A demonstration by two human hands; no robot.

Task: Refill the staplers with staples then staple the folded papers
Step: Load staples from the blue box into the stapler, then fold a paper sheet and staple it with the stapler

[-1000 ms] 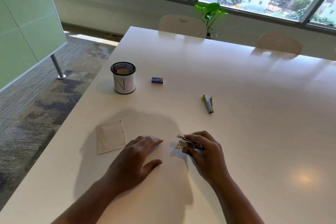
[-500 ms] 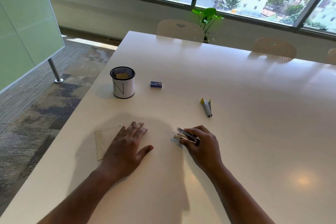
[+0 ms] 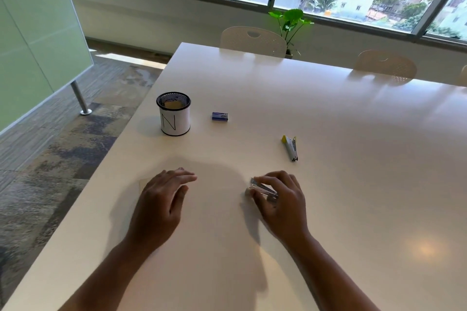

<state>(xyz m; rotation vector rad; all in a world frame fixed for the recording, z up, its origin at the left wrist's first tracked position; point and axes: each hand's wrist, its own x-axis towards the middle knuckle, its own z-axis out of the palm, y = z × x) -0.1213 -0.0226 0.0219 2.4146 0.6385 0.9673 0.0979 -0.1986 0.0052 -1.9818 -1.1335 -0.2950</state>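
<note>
My right hand (image 3: 280, 199) grips a small silver stapler (image 3: 262, 188) just above the white table (image 3: 328, 113). My left hand (image 3: 161, 197) lies flat with straight fingers over the folded paper (image 3: 143, 182), of which only a pale corner shows at its left. A second stapler (image 3: 290, 148), grey with a yellow end, lies on the table beyond my right hand. A small blue staple box (image 3: 220, 116) sits farther back, between the hands.
A mesh cup (image 3: 173, 113) wrapped in white paper marked "N" stands at the back left near the table's left edge. Two pale chairs (image 3: 252, 38) and a green plant (image 3: 290, 20) stand past the far edge, under the windows. A green board (image 3: 30, 28) stands at the left.
My left hand has slid left from the table's middle onto the folded paper and now covers nearly all of it. My right hand keeps hold of the silver stapler in about the same spot.
</note>
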